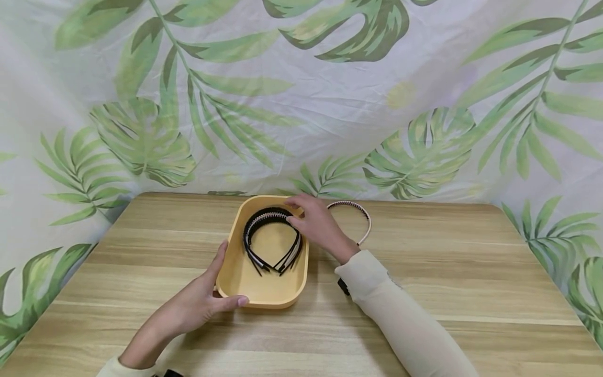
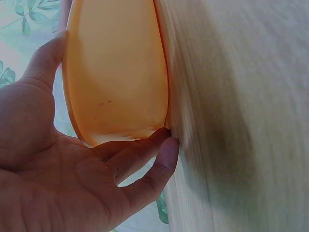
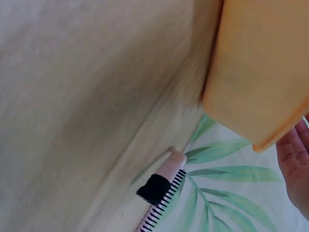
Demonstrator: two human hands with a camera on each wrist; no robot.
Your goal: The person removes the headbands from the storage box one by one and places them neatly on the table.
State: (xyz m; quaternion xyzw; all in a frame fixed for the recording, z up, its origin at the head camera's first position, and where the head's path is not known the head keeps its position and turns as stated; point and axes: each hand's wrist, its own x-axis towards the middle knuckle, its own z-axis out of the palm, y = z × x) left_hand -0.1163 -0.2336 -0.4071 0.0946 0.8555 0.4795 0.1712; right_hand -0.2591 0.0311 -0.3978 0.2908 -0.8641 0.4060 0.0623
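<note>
A yellow plastic bin [image 1: 264, 293] sits on the table with several nested headbands [image 1: 271, 213] inside, mostly black, one with a pale band. My left hand [image 1: 195, 303] holds its near left corner, thumb at the near rim and fingers along the left side; the left wrist view shows fingers curled below the bin's edge. My right hand [image 1: 315, 220] reaches over the far right rim, with thumb and fingers apart beside the headbands. Whether the thumb touches them I cannot tell. Right of the bin lies a pale headband [image 1: 365, 212] with dark teeth, partly hidden behind my right hand.
The wood-grain table [image 1: 447, 272] extends on both sides of the bin. Behind it hangs a pale cloth [image 1: 330, 120] printed with green leaves, close to the table's far edge. A black band [image 3: 157, 189] shows on the loose headband's end in the right wrist view.
</note>
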